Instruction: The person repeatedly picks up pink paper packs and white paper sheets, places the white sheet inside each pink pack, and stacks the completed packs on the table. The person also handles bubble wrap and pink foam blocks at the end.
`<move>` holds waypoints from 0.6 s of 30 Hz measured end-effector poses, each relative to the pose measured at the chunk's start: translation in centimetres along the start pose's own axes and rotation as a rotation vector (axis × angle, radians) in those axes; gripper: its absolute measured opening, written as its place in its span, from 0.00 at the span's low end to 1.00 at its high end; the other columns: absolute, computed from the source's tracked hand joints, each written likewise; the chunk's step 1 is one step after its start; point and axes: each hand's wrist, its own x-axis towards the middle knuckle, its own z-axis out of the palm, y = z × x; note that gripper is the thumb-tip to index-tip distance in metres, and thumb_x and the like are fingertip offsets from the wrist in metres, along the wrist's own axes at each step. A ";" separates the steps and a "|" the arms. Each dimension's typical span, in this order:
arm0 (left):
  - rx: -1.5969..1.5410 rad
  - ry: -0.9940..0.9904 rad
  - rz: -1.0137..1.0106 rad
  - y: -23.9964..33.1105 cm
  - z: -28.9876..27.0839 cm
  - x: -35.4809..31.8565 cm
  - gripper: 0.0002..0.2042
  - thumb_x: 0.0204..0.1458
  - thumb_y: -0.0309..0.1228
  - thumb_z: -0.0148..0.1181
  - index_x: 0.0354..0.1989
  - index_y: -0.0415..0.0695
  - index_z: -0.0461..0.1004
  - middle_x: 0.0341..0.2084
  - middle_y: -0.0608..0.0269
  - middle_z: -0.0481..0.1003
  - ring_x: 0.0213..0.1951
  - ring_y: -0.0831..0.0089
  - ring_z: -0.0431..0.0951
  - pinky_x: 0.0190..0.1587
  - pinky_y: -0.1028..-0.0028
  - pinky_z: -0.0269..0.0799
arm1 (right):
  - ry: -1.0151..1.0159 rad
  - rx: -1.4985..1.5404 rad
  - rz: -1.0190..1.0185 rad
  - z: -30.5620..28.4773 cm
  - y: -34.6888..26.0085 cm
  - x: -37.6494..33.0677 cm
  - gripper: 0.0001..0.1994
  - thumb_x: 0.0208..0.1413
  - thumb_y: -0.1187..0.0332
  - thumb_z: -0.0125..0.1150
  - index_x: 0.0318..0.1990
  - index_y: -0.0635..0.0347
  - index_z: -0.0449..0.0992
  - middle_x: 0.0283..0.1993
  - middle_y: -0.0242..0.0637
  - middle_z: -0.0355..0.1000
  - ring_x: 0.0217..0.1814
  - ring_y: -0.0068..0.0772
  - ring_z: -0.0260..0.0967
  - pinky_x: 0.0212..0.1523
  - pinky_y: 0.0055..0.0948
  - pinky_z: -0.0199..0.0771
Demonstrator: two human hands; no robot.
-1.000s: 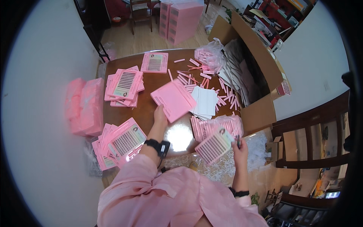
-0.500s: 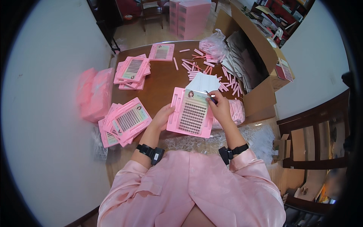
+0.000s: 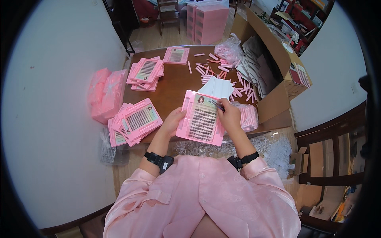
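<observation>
In front of me, my left hand [image 3: 173, 122] grips the left edge of a pink tray of false eyelashes [image 3: 202, 123]. Rows of dark lash clusters cover its card, and a small printed figure sits at the top. My right hand [image 3: 230, 117] pinches dark tweezers [image 3: 218, 105], whose tips lie over the upper right part of the card. Whether the tips touch anything is too small to tell. Beyond the tray are white sheets [image 3: 216, 86], partly hidden by it. Similar pink lash trays are stacked near left [image 3: 139, 119] and far left [image 3: 146, 70].
Pink tubes and sticks [image 3: 246, 89] are scattered over the right of the brown table [image 3: 174, 85]. Beside them stand an open cardboard box [image 3: 274, 101] and a bag of pink tubes [image 3: 248, 118]. Pink wrapped packs [image 3: 105, 93] sit by the left wall.
My view has shifted slightly, so the table appears a little farther right. The tweezers' tips have moved down and left over the card. Both hands keep their holds.
</observation>
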 end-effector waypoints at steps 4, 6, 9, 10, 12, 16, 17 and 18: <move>-0.008 -0.007 0.014 -0.6 0.6 0.3 0.15 0.68 0.31 0.49 0.58 0.35 0.68 0.50 0.54 0.77 0.48 0.68 0.80 0.54 0.66 0.77 | -0.021 -0.136 -0.040 -0.5 -0.5 -0.6 0.13 0.52 0.68 0.65 0.46 0.52 0.76 0.37 0.43 0.79 0.36 0.47 0.79 0.35 0.41 0.77; 0.042 0.018 0.034 -0.7 0.8 0.3 0.15 0.68 0.31 0.49 0.57 0.35 0.68 0.49 0.55 0.77 0.48 0.68 0.80 0.54 0.66 0.77 | 0.007 -0.216 -0.057 -0.5 -0.6 -0.5 0.13 0.52 0.67 0.66 0.46 0.51 0.76 0.39 0.41 0.79 0.35 0.46 0.79 0.35 0.41 0.78; 0.111 0.055 0.042 -0.7 0.7 0.2 0.15 0.68 0.31 0.48 0.57 0.36 0.69 0.49 0.55 0.77 0.47 0.68 0.80 0.53 0.66 0.77 | 0.054 -0.287 -0.057 -0.3 -0.7 -0.4 0.14 0.52 0.66 0.66 0.47 0.49 0.77 0.42 0.39 0.78 0.35 0.43 0.79 0.35 0.40 0.78; 0.111 0.058 0.027 -0.6 0.6 0.1 0.14 0.68 0.30 0.48 0.57 0.36 0.69 0.49 0.55 0.77 0.47 0.68 0.80 0.53 0.66 0.77 | 0.050 -0.264 -0.037 -0.2 -0.8 -0.6 0.15 0.52 0.66 0.66 0.48 0.49 0.77 0.43 0.39 0.78 0.35 0.42 0.79 0.35 0.40 0.78; 0.164 0.126 0.034 -0.4 0.2 -0.2 0.14 0.68 0.30 0.48 0.57 0.36 0.69 0.49 0.55 0.77 0.47 0.68 0.80 0.53 0.66 0.77 | 0.016 -0.178 -0.020 0.2 -0.9 -0.7 0.17 0.51 0.66 0.66 0.50 0.50 0.76 0.45 0.40 0.78 0.36 0.42 0.79 0.35 0.40 0.78; 0.041 0.164 -0.053 -0.5 -1.3 -1.0 0.14 0.67 0.29 0.47 0.57 0.35 0.70 0.49 0.54 0.77 0.47 0.68 0.80 0.53 0.67 0.77 | -0.151 -0.090 -0.058 2.4 -2.4 -2.6 0.21 0.53 0.66 0.62 0.56 0.52 0.72 0.47 0.42 0.77 0.41 0.46 0.78 0.39 0.44 0.78; 0.052 0.140 -0.042 -0.7 -1.8 -1.1 0.14 0.67 0.28 0.47 0.57 0.34 0.69 0.49 0.54 0.77 0.47 0.68 0.80 0.53 0.67 0.77 | -0.224 -0.097 -0.058 3.1 -2.8 -2.8 0.22 0.54 0.66 0.61 0.58 0.52 0.70 0.48 0.43 0.77 0.43 0.48 0.78 0.40 0.45 0.78; 0.037 0.124 -0.039 -1.0 -2.2 -1.3 0.14 0.67 0.28 0.47 0.57 0.34 0.69 0.49 0.53 0.77 0.47 0.67 0.80 0.53 0.67 0.77 | -0.264 -0.086 -0.031 3.7 -3.0 -2.8 0.21 0.54 0.66 0.60 0.57 0.53 0.71 0.47 0.45 0.78 0.45 0.50 0.78 0.42 0.47 0.78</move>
